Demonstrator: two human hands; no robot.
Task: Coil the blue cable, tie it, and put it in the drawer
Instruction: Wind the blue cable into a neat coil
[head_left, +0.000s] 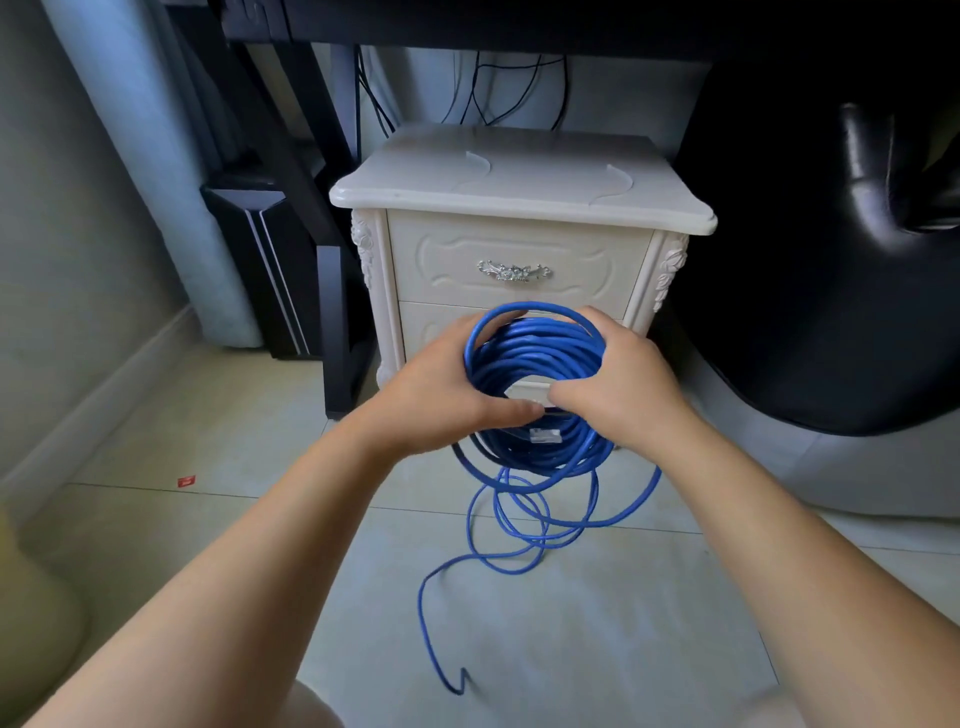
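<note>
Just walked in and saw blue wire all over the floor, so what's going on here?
A person is coiling a blue cable in front of a white nightstand, left hand and right hand each gripping a side of the coil. Many turns are wound, but loose loops lie on the floor. No tie shows, and the top drawer is shut.

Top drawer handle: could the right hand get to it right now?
Probably yes: nothing blocks the handle, but the right hand grips the blue cable coil, so it isn't free.
</note>
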